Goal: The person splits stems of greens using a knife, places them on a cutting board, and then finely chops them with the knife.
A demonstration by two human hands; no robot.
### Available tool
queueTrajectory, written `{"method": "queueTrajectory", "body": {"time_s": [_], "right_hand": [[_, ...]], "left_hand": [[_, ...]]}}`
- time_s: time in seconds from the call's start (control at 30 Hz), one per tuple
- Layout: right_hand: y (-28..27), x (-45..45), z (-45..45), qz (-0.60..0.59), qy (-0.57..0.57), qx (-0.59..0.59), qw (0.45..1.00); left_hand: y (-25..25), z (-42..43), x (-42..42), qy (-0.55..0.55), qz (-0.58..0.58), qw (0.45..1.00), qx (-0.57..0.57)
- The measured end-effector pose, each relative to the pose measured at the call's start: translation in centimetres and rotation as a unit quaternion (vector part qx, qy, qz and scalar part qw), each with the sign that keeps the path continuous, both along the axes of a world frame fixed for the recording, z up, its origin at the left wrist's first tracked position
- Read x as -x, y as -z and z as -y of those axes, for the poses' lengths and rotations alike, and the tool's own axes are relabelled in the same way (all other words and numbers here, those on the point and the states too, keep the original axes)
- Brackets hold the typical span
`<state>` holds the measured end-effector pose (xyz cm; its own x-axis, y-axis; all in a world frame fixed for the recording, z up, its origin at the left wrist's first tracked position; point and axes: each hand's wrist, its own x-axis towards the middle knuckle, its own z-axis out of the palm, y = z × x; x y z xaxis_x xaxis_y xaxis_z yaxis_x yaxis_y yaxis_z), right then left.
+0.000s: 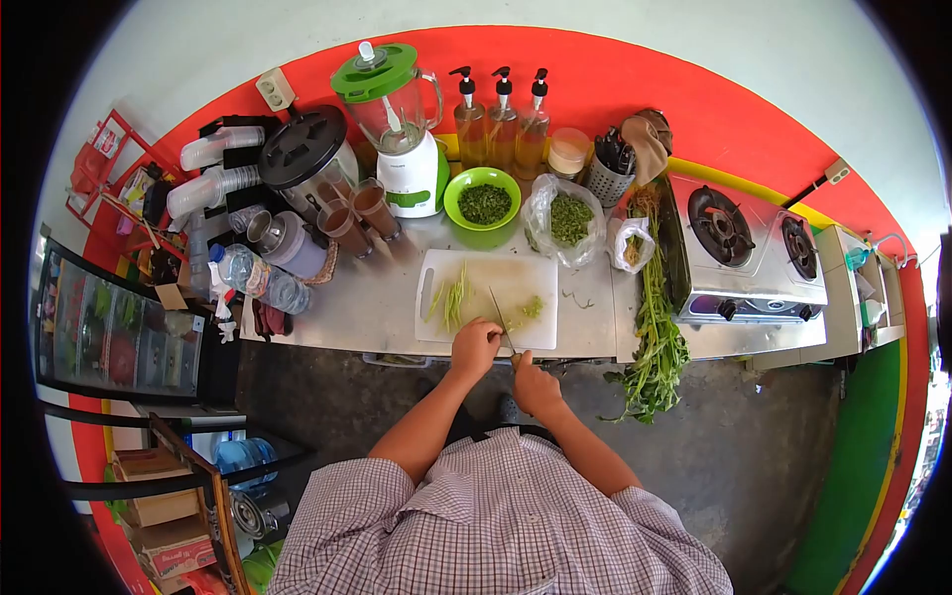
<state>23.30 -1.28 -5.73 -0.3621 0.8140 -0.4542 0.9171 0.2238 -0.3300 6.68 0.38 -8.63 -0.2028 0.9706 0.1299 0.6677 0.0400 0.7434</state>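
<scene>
A white cutting board lies at the counter's front edge. My right hand is closed round the handle of a knife, whose blade points away from me over the board. Close to the left side of the blade, my left hand has its fingers curled together; what is in them is hidden. Thin cut green stems lie on the board's left part. To the right of the blade are small chopped green pieces.
Behind the board stand a green bowl of chopped greens, a plastic bag of greens and a blender. A bunch of leafy stalks hangs over the counter edge, beside the gas stove. A water bottle lies at left.
</scene>
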Motion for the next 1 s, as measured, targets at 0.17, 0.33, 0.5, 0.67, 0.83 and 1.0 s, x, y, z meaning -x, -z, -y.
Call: {"method": "queueTrajectory", "body": {"time_s": [0.17, 0.33, 0.5, 0.67, 0.83, 1.0], "right_hand": [[-1.3, -0.1, -1.1, 0.017, -0.01, 0.012, 1.0], [-0.3, 0.3, -1.1, 0.022, -0.019, 0.009, 1.0], [-1.0, 0.5, -0.9, 0.04, -0.028, 0.021, 0.999], [-1.9, 0.3, -1.5, 0.016, -0.027, 0.026, 0.999], [-0.2, 0.4, -0.6, 0.015, -0.018, 0.008, 1.0], [-1.2, 0.6, -1.0, 0.02, -0.032, 0.008, 0.999]], "left_hand": [[0.4, -1.1, 0.7, 0.013, 0.034, 0.998, 0.059], [0.0, -1.2, 1.0, 0.028, 0.036, 0.996, 0.075], [-0.3, -1.3, 0.8, 0.032, 0.013, 0.995, 0.092], [1.0, -0.5, 0.2, 0.004, -0.003, 0.999, 0.04], [-0.4, -0.5, 0.3, -0.008, 0.004, 0.997, 0.079], [0.0, -0.4, 0.0, -0.024, -0.004, 0.998, 0.053]]}}
